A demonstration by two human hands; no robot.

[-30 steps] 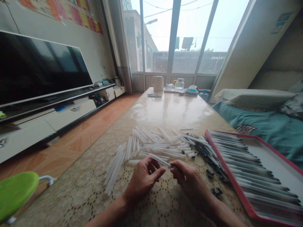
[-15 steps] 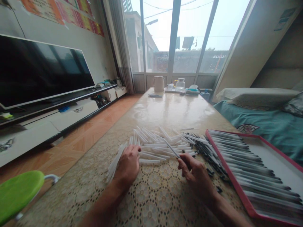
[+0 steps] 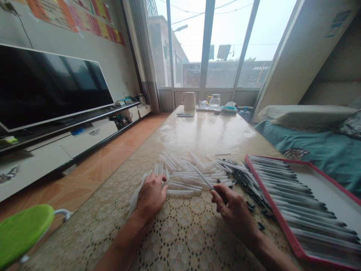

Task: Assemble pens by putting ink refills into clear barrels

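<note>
My right hand pinches the near end of a slim grey pen refill, which points up and to the left over the pile. My left hand rests over the left side of the white pen barrels, thumb apart from the bent fingers. Its fingertips are partly hidden among the barrels, and no barrel is seen held. Right of the pile lie dark pen parts with black ends. Small black pieces lie near my right forearm.
A pink-rimmed box with rows of pens is at the table's right. A pitcher, a glass jug and a tissue pack stand at the far end. A green stool is at the left.
My left hand has shifted slightly, its thumb and fingers now further apart over the barrels. My right hand keeps the refill in nearly the same place.
</note>
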